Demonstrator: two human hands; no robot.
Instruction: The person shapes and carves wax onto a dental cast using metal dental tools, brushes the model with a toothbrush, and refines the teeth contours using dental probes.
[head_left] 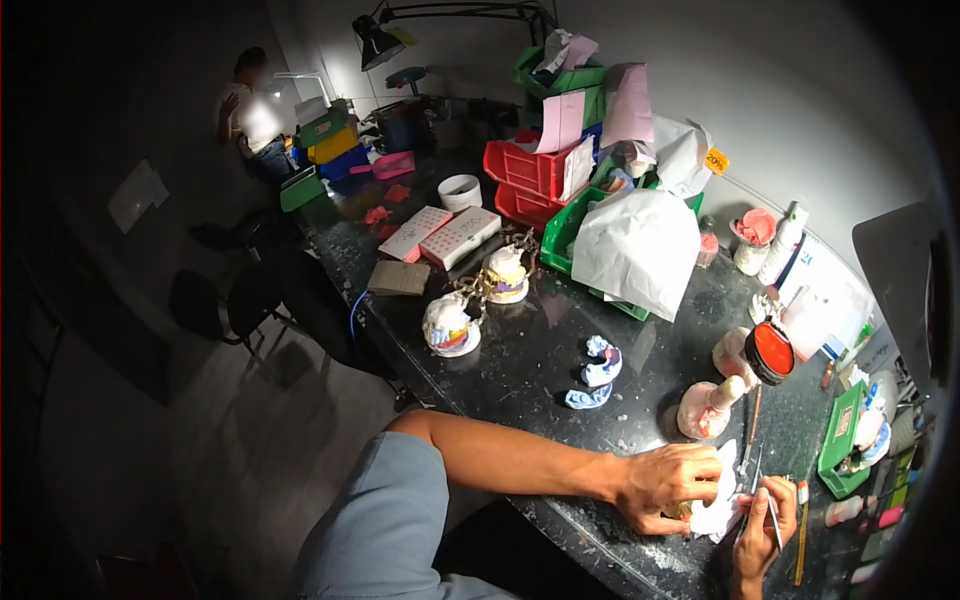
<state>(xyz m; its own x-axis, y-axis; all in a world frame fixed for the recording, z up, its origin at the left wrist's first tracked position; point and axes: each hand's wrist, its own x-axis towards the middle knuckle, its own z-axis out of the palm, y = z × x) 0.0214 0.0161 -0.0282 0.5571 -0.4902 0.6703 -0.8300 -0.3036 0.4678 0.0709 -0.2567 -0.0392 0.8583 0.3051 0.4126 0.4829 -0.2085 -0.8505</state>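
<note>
My left hand [670, 488] is closed, its fingers curled down over a small object mostly hidden beneath them; a yellowish bit shows at the fingertips. Under and beside that hand lies a crumpled white tissue or paper [718, 508]. My right hand [768, 522] pinches a slim metal hand tool [773, 524], just right of the paper. Above the hands stands a round glass bottle with a pale cap [704, 412]. A thin-handled tool [754, 425] rests right of it, and a yellow stick with an orange end [801, 540] lies beyond my right hand.
Two blue dental impressions [602, 362] lie mid-bench. Dental casts on articulators [452, 328] stand left, near boxes [460, 236]. Red and green bins [525, 170] are stacked behind. A dark-rimmed red container [770, 352] and a green tray [843, 440] sit right. Another person [258, 120] stands far left.
</note>
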